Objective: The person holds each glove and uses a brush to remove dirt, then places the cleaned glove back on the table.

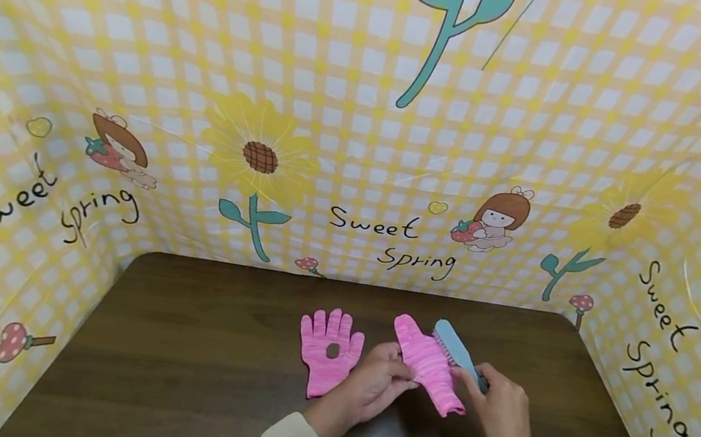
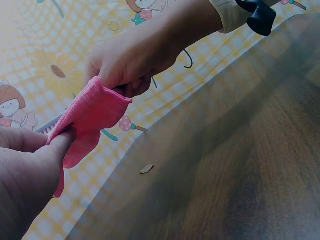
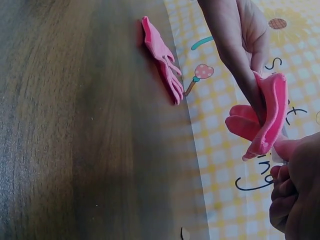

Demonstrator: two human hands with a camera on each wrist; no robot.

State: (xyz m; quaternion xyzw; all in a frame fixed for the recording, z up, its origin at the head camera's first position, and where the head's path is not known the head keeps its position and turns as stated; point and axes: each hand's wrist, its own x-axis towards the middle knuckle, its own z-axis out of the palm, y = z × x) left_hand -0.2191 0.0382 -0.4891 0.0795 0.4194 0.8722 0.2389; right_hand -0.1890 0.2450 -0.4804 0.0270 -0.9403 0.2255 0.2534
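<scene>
A pink knit glove (image 1: pixel 430 370) is held up above the table, pinched between the thumb and fingers of my left hand (image 1: pixel 375 382). My right hand (image 1: pixel 504 411) grips a light-blue brush (image 1: pixel 456 343) by its handle. The brush's bristles lie against the upper right side of the glove. In the right wrist view the open cuff of the held glove (image 3: pixel 274 112) faces the camera, and my right hand hides most of the brush. A second pink glove (image 1: pixel 318 366) lies flat on the table beside my left hand, fingers spread, with a round brown patch on it.
The dark wooden table (image 1: pixel 186 360) has rounded back corners. Yellow-checked cloth (image 1: pixel 348 143) with printed flowers stands around its back and sides. A small pale leaf-shaped piece (image 2: pixel 147 169) appears on the table in the left wrist view.
</scene>
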